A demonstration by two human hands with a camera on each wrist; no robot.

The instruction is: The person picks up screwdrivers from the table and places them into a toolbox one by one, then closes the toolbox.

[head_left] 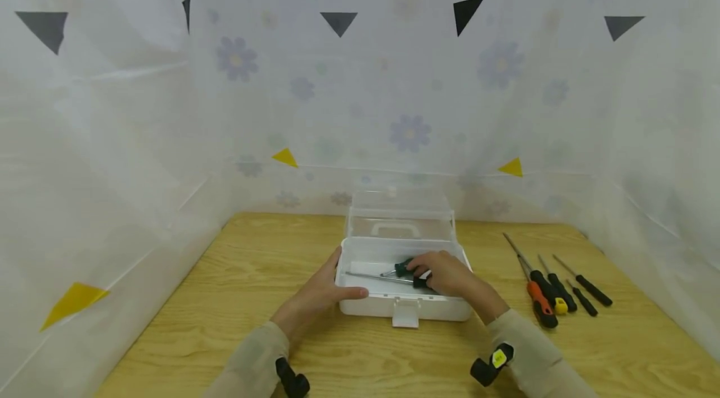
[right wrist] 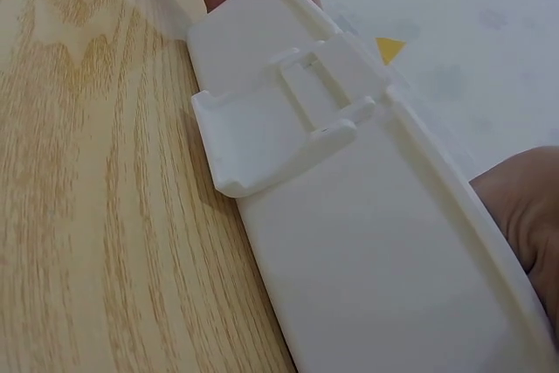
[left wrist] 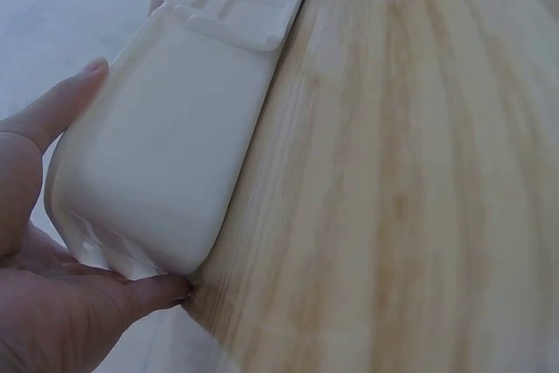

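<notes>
Wooden table (head_left: 236,273) with pale grain, extending under and around both hands. To the right of the right hand, well apart from it, a row of loose screwdrivers: an orange-handled screwdriver (head_left: 541,305) nearest the hand, a black one with a yellow end cap (head_left: 547,288) just beside it, then three slimmer black-handled screwdrivers (head_left: 585,290), shafts pointing away toward the backdrop. Beyond the hands, a translucent white curtain (head_left: 394,92) printed with faint flowers encloses the table, bearing dark triangular markers (head_left: 339,21) above and yellow triangular markers (head_left: 285,158) lower down.
</notes>
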